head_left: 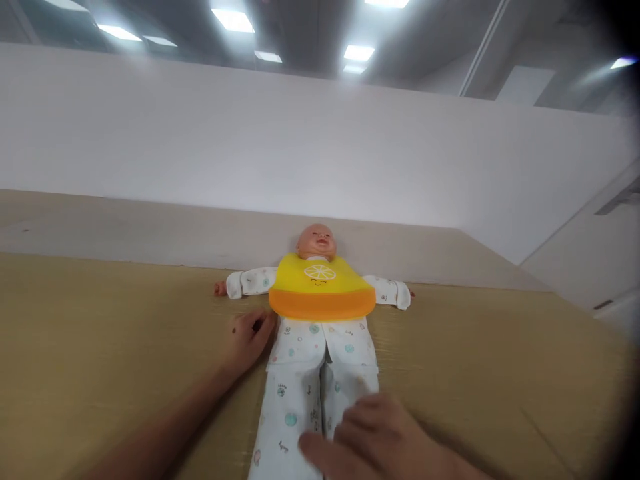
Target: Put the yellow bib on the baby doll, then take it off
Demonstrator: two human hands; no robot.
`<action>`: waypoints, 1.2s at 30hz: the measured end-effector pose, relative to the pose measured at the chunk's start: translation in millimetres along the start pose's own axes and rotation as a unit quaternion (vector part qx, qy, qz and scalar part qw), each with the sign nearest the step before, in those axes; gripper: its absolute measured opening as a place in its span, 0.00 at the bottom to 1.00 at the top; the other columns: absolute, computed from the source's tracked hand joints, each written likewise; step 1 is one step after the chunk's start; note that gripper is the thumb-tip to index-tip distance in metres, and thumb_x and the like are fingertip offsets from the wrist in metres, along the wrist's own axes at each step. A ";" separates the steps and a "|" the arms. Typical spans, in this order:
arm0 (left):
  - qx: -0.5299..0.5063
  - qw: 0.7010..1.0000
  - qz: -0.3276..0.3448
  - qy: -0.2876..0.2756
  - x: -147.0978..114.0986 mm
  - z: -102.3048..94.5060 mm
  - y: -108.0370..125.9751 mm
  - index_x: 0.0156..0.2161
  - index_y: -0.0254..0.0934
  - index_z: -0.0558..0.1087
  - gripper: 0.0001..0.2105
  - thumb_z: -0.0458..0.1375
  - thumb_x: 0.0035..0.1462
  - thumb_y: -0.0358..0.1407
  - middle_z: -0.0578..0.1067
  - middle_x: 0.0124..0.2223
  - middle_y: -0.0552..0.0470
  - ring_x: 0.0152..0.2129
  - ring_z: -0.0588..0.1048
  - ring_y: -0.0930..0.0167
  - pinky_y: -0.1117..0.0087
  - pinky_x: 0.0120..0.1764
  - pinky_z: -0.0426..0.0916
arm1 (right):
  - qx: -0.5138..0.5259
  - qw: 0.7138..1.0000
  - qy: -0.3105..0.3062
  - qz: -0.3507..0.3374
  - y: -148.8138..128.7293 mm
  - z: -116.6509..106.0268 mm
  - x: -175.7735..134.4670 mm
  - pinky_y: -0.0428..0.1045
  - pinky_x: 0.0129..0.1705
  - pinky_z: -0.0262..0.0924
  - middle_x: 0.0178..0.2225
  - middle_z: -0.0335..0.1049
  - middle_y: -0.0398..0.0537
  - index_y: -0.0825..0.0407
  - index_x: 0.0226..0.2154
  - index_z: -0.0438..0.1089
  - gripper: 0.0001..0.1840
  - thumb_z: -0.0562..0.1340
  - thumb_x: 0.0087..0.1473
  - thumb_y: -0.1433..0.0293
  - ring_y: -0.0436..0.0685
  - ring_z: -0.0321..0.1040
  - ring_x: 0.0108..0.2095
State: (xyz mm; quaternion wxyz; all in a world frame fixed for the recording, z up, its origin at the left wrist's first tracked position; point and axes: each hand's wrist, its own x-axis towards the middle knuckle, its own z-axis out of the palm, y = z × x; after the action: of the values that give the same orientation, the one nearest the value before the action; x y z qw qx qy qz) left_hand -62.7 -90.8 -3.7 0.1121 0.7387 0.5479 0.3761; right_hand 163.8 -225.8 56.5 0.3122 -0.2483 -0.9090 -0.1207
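Head: doll (300, 341) on tan tabletop (125, 333), white wall (240, 133) behind; left grip (251, 337) unclear, right grip (375, 432) apart.

The person is going bare-handed and bare-armed as far as I'm seeing. The bare left hand (254, 339) is showing a small, round, dark spot (234, 331) on its back, and its thumb is looking smooth and rounded. Behind it, the long, slender, uncovered left forearm (193, 405) is narrowing towards the wrist. The bare right hand (383, 437) is appearing broad, its knuckles and blunt, rounded thumb (323, 452) blurring at the outlines, while a short, uncovered stretch of right forearm (453, 463) is showing behind.
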 end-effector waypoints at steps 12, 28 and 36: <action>-0.051 0.998 -0.033 -0.012 1.8 1.0 -3.8 0.26 0.37 0.64 0.13 0.51 0.58 0.42 0.65 0.20 0.58 0.18 0.63 0.75 0.73 0.24 0.55 | 0.064 0.883 0.196 0.422 144.0 14.7 -60.7 0.44 0.21 0.50 0.17 0.49 0.34 0.52 0.40 0.65 0.09 0.55 0.56 0.68 0.48 0.50 0.18; -0.060 0.996 -0.062 -0.030 2.0 -1.4 2.4 0.53 0.35 0.63 0.19 0.48 0.59 0.41 0.65 0.20 0.61 0.19 0.65 0.71 0.69 0.27 0.58 | 0.121 0.912 -0.008 0.391 157.7 45.1 -95.8 0.46 0.27 0.59 0.24 0.62 0.39 0.55 0.63 0.44 0.33 0.52 0.57 0.68 0.49 0.58 0.22; -0.036 0.995 -0.066 -0.070 1.9 -2.1 2.5 0.62 0.33 0.59 0.27 0.47 0.58 0.39 0.72 0.24 0.57 0.22 0.69 0.70 0.68 0.30 0.62 | 0.143 0.911 -0.045 0.385 153.8 44.4 -94.7 0.46 0.28 0.60 0.27 0.63 0.39 0.51 0.65 0.42 0.34 0.52 0.58 0.69 0.49 0.60 0.23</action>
State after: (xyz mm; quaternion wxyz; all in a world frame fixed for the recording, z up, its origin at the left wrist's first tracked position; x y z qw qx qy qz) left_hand -62.2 -90.5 0.0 0.2006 0.7211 0.5723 0.3350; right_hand 286.8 -114.4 -27.5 0.3250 -0.5365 -0.7639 0.1516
